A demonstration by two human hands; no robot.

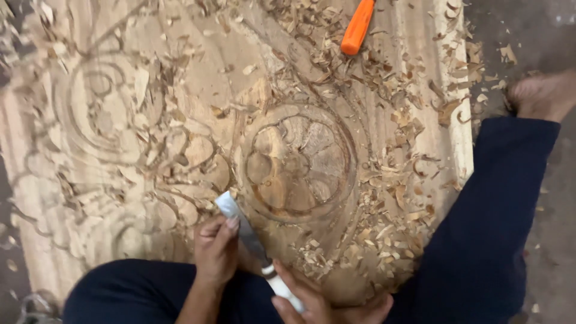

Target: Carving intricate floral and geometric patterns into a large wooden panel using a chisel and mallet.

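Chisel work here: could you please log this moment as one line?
left hand: on chisel blade | right hand: on handle | panel: carved, shavings

Grey concrete floor (543, 204) lies at my three o'clock, littered with wood chips (507, 54); another dusty strip of it shows at nine o'clock.

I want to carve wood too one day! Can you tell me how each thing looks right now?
Large pale wooden carving panel: lying flat, partly carved with a round flower.
Metal chisel with white handle: tilted, blade on the wood.
Left hand: gripping the blade.
Right hand: holding the handle.
Orange-handled tool: lying unused.
Curly wood shavings: scattered loose.
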